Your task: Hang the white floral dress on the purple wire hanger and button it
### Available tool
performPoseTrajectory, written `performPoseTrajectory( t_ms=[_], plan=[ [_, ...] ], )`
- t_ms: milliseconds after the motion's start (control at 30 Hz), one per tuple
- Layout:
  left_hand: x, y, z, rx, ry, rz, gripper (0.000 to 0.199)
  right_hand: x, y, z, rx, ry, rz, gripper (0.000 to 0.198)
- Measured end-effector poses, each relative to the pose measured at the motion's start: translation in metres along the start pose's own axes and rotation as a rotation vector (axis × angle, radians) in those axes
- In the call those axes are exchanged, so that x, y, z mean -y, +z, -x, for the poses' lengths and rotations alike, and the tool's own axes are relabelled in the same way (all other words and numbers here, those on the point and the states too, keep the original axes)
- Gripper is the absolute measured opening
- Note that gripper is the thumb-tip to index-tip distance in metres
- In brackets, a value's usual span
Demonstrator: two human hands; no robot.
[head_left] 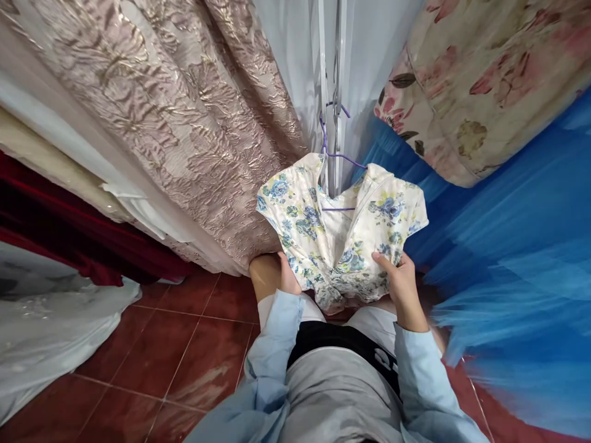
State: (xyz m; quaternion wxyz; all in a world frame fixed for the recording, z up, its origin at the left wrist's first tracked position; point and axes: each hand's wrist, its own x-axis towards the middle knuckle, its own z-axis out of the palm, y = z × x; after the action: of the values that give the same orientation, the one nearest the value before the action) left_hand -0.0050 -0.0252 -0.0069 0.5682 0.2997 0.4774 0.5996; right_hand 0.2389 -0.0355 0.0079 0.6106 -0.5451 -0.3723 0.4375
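A white dress top with blue and green flowers (307,224) hangs on a thin purple hanger (346,160) in front of me. The hanger's hook is up near a white metal rail (323,74); whether it rests on the rail I cannot tell. My left hand (289,275) grips the garment's lower left side, its fingers mostly hidden behind the cloth. With the thumb on the front and the fingers behind, my right hand (402,283) pinches the right side. The garment's lower part bunches up between both hands.
Pink brocade cloth with a metallic sheen (184,123) hangs at the left, beside dark red velvet (69,215) and whitish fabric (60,320). On the right hang a beige floral cloth (489,86) and blue tulle (521,258). Red tiles (184,344) cover the floor.
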Motion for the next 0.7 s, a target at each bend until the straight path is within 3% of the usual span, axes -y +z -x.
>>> performPoseTrajectory(
  t_ms=[100, 167, 233, 300, 367, 567, 633, 700],
  plan=[
    [0.022, -0.003, 0.013, 0.04, -0.022, -0.055, 0.073, -0.009, 0.001, 0.009, -0.356, -0.368, 0.28, 0.072],
    [0.032, 0.001, 0.02, 0.068, 0.008, -0.106, 0.077, -0.014, 0.005, 0.022, -0.438, -0.52, 0.379, 0.053],
    [0.037, 0.007, 0.024, 0.09, 0.039, -0.128, 0.072, -0.019, 0.013, 0.035, -0.191, -0.466, 0.425, 0.03],
    [0.038, 0.012, 0.026, 0.116, 0.057, -0.135, 0.068, -0.023, 0.023, 0.045, 0.168, -0.289, 0.474, 0.026],
    [0.037, 0.013, 0.027, 0.134, 0.069, -0.147, 0.067, -0.025, 0.033, 0.048, 0.36, -0.161, 0.507, 0.028],
    [0.032, -0.004, 0.018, 0.146, 0.109, -0.231, 0.078, -0.023, 0.041, 0.045, 0.469, -0.152, 0.473, 0.029],
    [0.029, -0.011, 0.017, -0.008, 0.277, -0.334, 0.087, -0.025, 0.04, 0.046, 0.478, -0.115, 0.471, 0.029],
    [0.026, -0.017, 0.02, -0.189, 0.549, -0.511, 0.092, -0.027, 0.038, 0.049, 0.477, -0.06, 0.438, 0.031]
  ],
)
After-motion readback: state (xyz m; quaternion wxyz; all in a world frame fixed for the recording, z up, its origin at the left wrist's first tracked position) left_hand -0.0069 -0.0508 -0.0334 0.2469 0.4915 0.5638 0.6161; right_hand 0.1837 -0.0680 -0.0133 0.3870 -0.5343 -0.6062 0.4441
